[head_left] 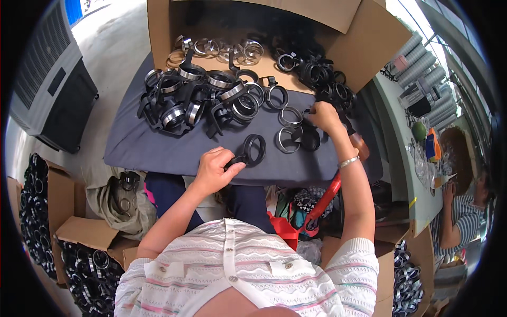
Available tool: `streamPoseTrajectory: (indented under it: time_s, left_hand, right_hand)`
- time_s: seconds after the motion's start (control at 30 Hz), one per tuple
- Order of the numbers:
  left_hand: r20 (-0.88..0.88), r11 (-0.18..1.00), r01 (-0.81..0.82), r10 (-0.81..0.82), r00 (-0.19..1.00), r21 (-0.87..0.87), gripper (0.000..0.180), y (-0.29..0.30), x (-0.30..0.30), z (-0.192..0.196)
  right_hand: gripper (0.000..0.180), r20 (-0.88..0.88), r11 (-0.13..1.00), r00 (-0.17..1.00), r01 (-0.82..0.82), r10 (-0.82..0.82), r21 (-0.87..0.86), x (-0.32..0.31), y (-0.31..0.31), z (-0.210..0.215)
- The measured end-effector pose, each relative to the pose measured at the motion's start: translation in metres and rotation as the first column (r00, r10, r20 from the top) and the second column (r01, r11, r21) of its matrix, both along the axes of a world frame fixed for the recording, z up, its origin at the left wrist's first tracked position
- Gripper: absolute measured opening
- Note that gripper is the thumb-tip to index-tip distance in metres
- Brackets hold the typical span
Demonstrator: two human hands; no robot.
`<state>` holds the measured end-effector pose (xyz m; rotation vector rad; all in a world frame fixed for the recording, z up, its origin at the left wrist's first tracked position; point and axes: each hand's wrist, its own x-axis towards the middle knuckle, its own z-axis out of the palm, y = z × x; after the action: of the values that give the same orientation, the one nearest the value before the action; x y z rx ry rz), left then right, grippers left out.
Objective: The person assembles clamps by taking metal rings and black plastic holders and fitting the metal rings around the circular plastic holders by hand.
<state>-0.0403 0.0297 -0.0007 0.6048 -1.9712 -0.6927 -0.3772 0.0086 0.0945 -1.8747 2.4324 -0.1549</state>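
Likely picking—your left fingers (222,156) pinch a black ring (247,150) near the desk (301,171) front edge; right fingers (316,109) curled, hold unclear—lifting calls for a firm pinch.

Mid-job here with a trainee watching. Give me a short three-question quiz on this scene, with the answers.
1. Which hand holds the black ring-shaped part?

2. True or false: the silver-coloured metal bracelet is worn on the left wrist.

3. Where does the heap of black brackets and silver-coloured rings lie?
A) On the floor
B) On the table covered in dark grey-blue cloth
C) On the person's lap

Key:
1. The left hand.
2. False; it is on the right one.
3. B.
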Motion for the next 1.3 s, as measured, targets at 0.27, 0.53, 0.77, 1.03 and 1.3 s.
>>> streamPoseTrajectory:
  time_s: [0.27,0.53,0.77,1.03,1.3]
  left_hand:
    - [-0.016,1.0,-0.018,0.017,1.0,-0.012,0.029,-0.004,0.0,0.005]
    - [-0.008,1.0,-0.027,0.027,1.0,-0.011,0.03,0.0,0.001,0.002]
    - [0.066,0.998,-0.038,0.042,0.997,-0.056,0.031,-0.003,0.001,0.006]
    - [0.026,1.0,-0.027,0.027,0.999,-0.014,0.029,-0.005,-0.001,0.004]
    - [0.019,0.999,-0.044,0.044,0.999,-0.01,0.028,-0.005,0.0,0.002]
  right_hand:
    - [0.02,-0.052,0.994,0.998,0.04,-0.035,0.098,-0.032,-0.025,-0.038]
    - [0.018,0.004,0.934,0.991,-0.126,0.136,-0.335,0.007,-0.064,-0.015]
    - [0.018,-0.027,0.841,0.941,-0.315,0.338,-0.44,0.049,-0.132,0.017]
    - [0.015,0.155,0.889,0.875,-0.453,0.459,-0.074,0.084,0.021,0.04]
    - [0.022,-0.154,0.977,0.972,-0.192,0.176,-0.092,0.119,0.083,-0.022]
